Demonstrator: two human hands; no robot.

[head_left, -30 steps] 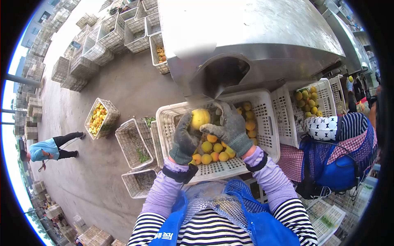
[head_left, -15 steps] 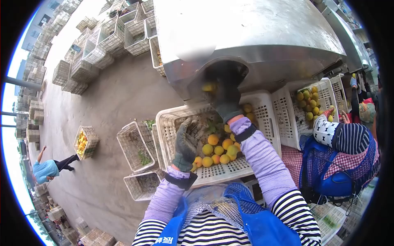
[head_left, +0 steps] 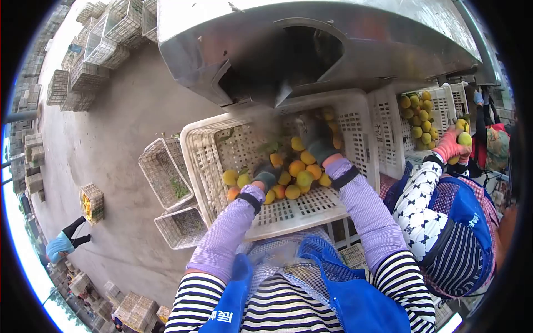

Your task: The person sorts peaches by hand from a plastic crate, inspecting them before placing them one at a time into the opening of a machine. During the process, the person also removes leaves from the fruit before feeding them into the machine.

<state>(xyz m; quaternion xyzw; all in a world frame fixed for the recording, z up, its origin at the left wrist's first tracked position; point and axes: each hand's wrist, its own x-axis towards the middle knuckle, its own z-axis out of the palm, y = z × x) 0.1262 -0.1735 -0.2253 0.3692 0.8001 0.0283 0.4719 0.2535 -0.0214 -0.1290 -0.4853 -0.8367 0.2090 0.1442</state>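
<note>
A white perforated plastic crate point(head_left: 288, 222) stands before me, with several yellow-orange peaches point(head_left: 304, 178) and a few green leaves inside. My left hand point(head_left: 267, 176), in a dark glove, is down in the crate among the peaches, close to an orange one point(head_left: 276, 160). My right hand point(head_left: 321, 145), also in a dark glove, reaches into the crate's right part beside more peaches. The fingers of both hands are blurred or hidden, so what they hold does not show.
A metal machine point(head_left: 191, 64) with a dark opening point(head_left: 294, 53) overhangs the crate's far side. At right, a co-worker's pink-gloved hands point(head_left: 452, 147) hold peaches near another crate point(head_left: 388, 133). Smaller crates point(head_left: 164, 175) stand left. Farther left, a person point(head_left: 58, 247) is by a filled crate point(head_left: 92, 204).
My right hand has come down from the machine's opening into the crate. My left hand has lowered among the peaches. The view has shifted, and the co-worker's hands have lifted peaches.
</note>
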